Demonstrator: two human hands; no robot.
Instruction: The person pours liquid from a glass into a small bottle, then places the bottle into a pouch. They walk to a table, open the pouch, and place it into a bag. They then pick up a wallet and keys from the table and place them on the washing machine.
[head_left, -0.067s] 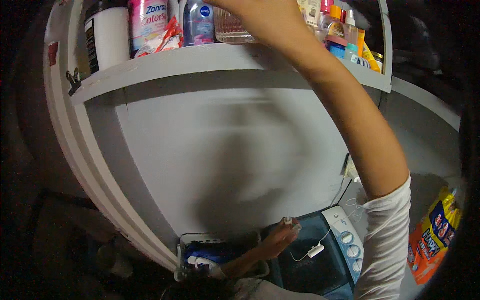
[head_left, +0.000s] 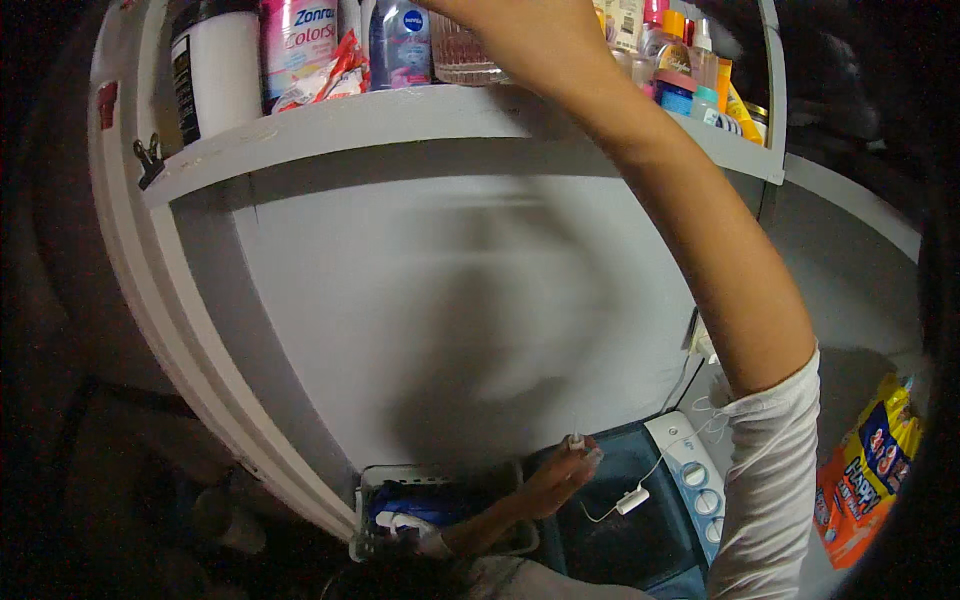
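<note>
My right arm reaches up to the white shelf (head_left: 420, 125). My right hand (head_left: 515, 40) is at the top edge of the view, in front of a clear ribbed glass container (head_left: 465, 55). Its fingers are cut off, so whether they hold anything is hidden. Low down, my left hand (head_left: 560, 478) is closed around a small clear bottle (head_left: 576, 441) with a thin pointed tip. That hand is above the dark lid of a washing machine (head_left: 630, 540). Left of the glass container stands a clear bottle with a blue round label (head_left: 400, 50).
The shelf also bears a white tub (head_left: 220, 75), a pink bottle (head_left: 300, 40), a red-and-white packet (head_left: 330, 80) and several small bottles (head_left: 690, 75). Below are a laundry basket (head_left: 440, 470), a white corded adapter (head_left: 632, 500) on the washer and an orange-yellow bag (head_left: 865, 480).
</note>
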